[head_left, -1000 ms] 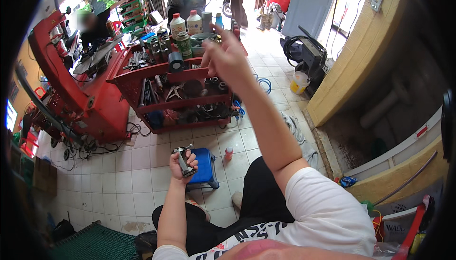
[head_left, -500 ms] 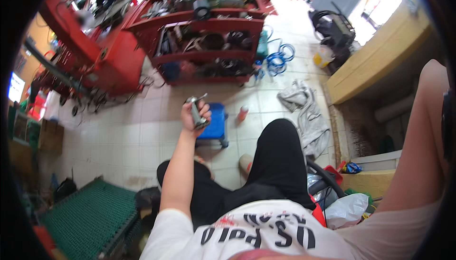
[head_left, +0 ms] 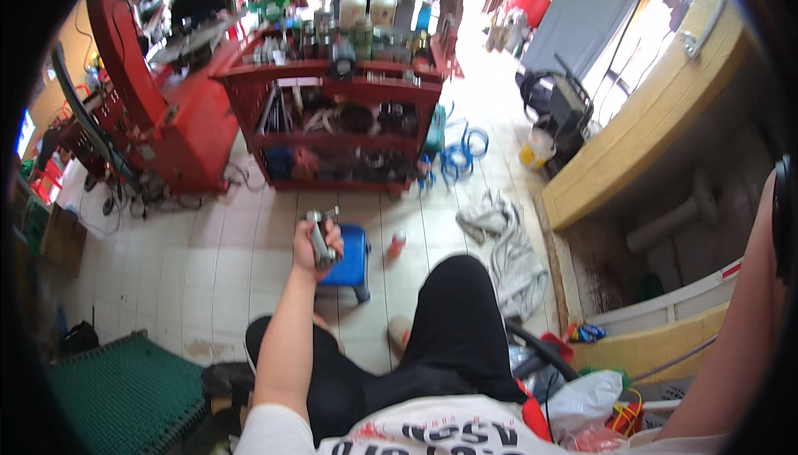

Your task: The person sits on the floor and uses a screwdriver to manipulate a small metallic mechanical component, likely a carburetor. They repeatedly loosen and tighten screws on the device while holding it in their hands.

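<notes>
My left hand (head_left: 305,249) is raised in front of my knees with its fingers wrapped round a grey metal part (head_left: 317,235). The part has a cylindrical body and a thin piece sticking out at its top; its exact kind is unclear. Below and just beyond the hand stands a low blue stool (head_left: 352,257). A small bottle with reddish contents (head_left: 396,245) is on the floor to the stool's right. My right arm (head_left: 738,339) reaches up along the right edge, and its hand lies outside the picture.
Ahead stands a red tool cart (head_left: 332,77) loaded with bottles, cans and parts. A red machine (head_left: 179,139) is at its left. Blue hose (head_left: 465,156) and a grey cloth (head_left: 507,255) lie on the tiled floor. A green woven mat (head_left: 125,393) is at lower left. People (head_left: 199,2) are farther back.
The view has tilted up, so the cart, stool and floor sit lower in the picture and more of the room's back shows. My left hand keeps its hold on the metal part.
</notes>
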